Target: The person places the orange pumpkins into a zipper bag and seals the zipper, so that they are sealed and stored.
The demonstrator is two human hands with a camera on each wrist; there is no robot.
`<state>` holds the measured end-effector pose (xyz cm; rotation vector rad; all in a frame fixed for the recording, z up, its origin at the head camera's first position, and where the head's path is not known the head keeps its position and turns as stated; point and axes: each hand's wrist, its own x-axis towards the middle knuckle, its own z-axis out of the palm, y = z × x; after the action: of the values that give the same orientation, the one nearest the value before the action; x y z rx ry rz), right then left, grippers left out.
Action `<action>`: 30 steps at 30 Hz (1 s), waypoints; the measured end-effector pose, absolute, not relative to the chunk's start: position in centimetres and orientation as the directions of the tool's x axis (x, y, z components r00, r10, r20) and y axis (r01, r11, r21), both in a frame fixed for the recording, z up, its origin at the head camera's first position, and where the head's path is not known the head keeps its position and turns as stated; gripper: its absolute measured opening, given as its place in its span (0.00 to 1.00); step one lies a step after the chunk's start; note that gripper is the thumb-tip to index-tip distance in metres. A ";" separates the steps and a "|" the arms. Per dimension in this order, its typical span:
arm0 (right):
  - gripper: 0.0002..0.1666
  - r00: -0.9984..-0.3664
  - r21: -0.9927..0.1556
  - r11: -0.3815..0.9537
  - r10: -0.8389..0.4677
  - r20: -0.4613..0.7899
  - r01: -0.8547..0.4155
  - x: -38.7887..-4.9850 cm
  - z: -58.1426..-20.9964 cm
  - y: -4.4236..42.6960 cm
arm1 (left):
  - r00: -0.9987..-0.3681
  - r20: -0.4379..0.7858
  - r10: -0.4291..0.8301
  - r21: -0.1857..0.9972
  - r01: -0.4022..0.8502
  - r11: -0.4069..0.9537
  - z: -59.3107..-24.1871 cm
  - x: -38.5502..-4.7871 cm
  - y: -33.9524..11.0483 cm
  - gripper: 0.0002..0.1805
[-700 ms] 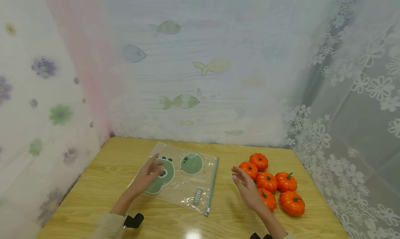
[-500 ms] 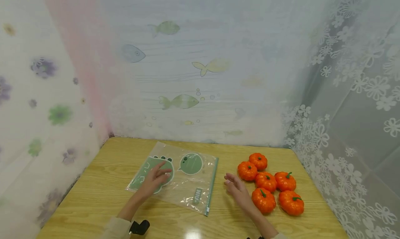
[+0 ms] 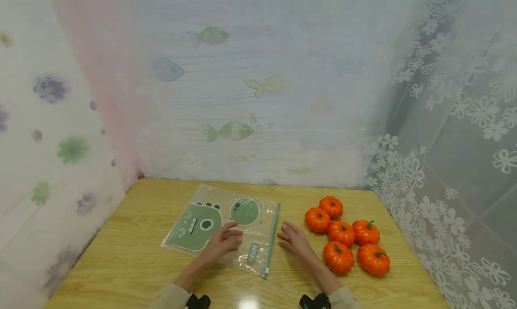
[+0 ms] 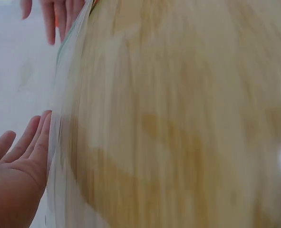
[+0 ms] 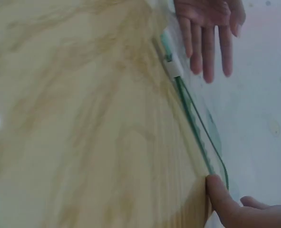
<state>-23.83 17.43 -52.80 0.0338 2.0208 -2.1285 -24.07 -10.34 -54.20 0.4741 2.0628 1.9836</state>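
A clear zip bag (image 3: pixel 226 196) with green cartoon prints and a green zip edge lies flat on the wooden table. Over its lower middle is my left hand (image 3: pixel 221 244), fingers spread and relaxed, holding nothing; whether it touches the plastic I cannot tell. Just right of the zip edge is my right hand (image 3: pixel 296 244), its fingers loosely bent and empty. In the right wrist view a white slider (image 5: pixel 173 68) sits on the green zip strip (image 5: pixel 196 124), and my right hand (image 5: pixel 245 211) is beside the strip's lower end. The left wrist view shows my left hand (image 4: pixel 19 171) with extended fingers.
Several orange pumpkins (image 3: pixel 341 233) with green stems stand grouped on the right of the table (image 3: pixel 133 237). A fish-patterned curtain (image 3: pixel 258 165) hangs behind the back edge, with flowered curtains at both sides.
My left hand has moved right across the bag, uncovering the large green print. My right hand has moved left, away from the pumpkins and toward the zip edge.
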 end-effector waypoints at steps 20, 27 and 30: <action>0.35 -0.918 -0.960 -0.078 -0.325 -0.229 0.268 -25.0 -53.0 16.1 | -0.928 0.051 0.368 0.995 0.080 0.064 -54.5 -23.9 -6.6 0.32; 0.33 -0.889 -0.977 -0.068 -0.430 -0.156 0.204 -24.8 -53.4 15.5 | -0.927 0.039 0.373 0.996 0.064 0.056 -54.5 -24.0 -6.0 0.32; 0.32 -0.889 -0.979 -0.060 -0.433 -0.152 0.197 -24.5 -53.2 15.2 | -0.925 0.035 0.377 0.995 0.069 0.077 -54.4 -23.9 -5.6 0.32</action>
<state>-24.51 15.22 -53.24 -0.2509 1.7995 -2.0005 -23.89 -5.57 -54.40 0.4508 2.1219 1.9368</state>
